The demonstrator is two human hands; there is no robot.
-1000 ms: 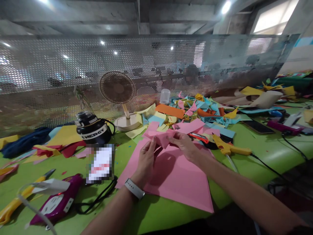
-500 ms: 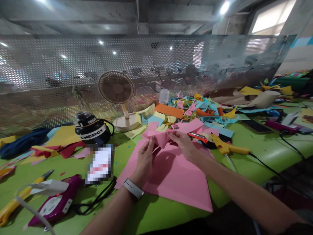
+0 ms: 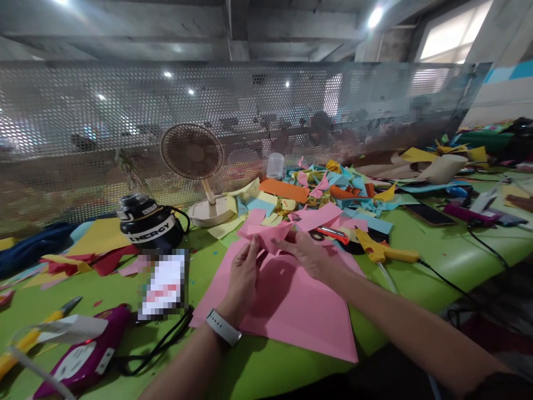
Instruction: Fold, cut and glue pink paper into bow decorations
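Observation:
A small folded piece of pink paper (image 3: 270, 234) is held up in front of me, its pointed corner toward the right. My left hand (image 3: 244, 272), with a pale watch band at the wrist, pinches the lower left of the piece, thumb in front. At its right side my right hand (image 3: 307, 254) is closed on the paper, thumb pressed to the front face; the other fingers are partly hidden. Below both hands lie large pink sheets (image 3: 297, 311) on the green table (image 3: 225, 366). A red utility knife (image 3: 333, 234) rests just beyond my right hand.
To the right are a yellow glue gun (image 3: 385, 250) with its cord and a dark phone (image 3: 428, 213). Coloured paper scraps (image 3: 320, 189) heap at the back. On the left stand a fan (image 3: 192, 153) and a black bottle (image 3: 152, 222), with a purple device (image 3: 89, 353) nearer.
My right thumb and fingers have shifted down and slightly left along the right side of the folded paper. My left hand keeps its pinch. The view has turned slightly.

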